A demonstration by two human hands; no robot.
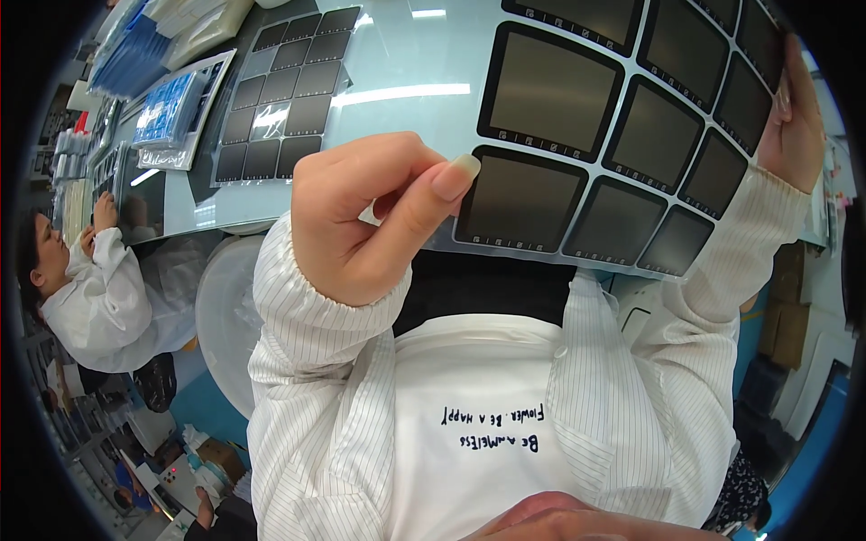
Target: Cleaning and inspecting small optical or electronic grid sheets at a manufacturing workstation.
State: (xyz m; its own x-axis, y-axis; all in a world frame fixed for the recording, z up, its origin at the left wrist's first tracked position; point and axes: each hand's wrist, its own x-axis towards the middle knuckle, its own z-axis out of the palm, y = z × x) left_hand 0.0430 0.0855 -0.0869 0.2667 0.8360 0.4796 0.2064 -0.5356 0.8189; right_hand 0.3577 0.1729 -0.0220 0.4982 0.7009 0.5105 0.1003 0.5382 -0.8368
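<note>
I hold up a clear sheet (541, 117) covered with several dark square film pieces in black frames, close to the camera. My left hand (370, 216) pinches the sheet's lower left corner between thumb and forefinger, beside the nearest dark square (521, 203). My right hand (792, 117) grips the sheet's right edge, fingers wrapped over it. Both arms wear white striped sleeves.
On the pale worktable (397, 90) lies a second sheet of dark squares (284, 90), with a tray of blue pieces (167, 113) and stacked blue sheets (135, 54) at far left. A co-worker in white (95, 298) sits at left. Cardboard boxes (789, 316) stand at right.
</note>
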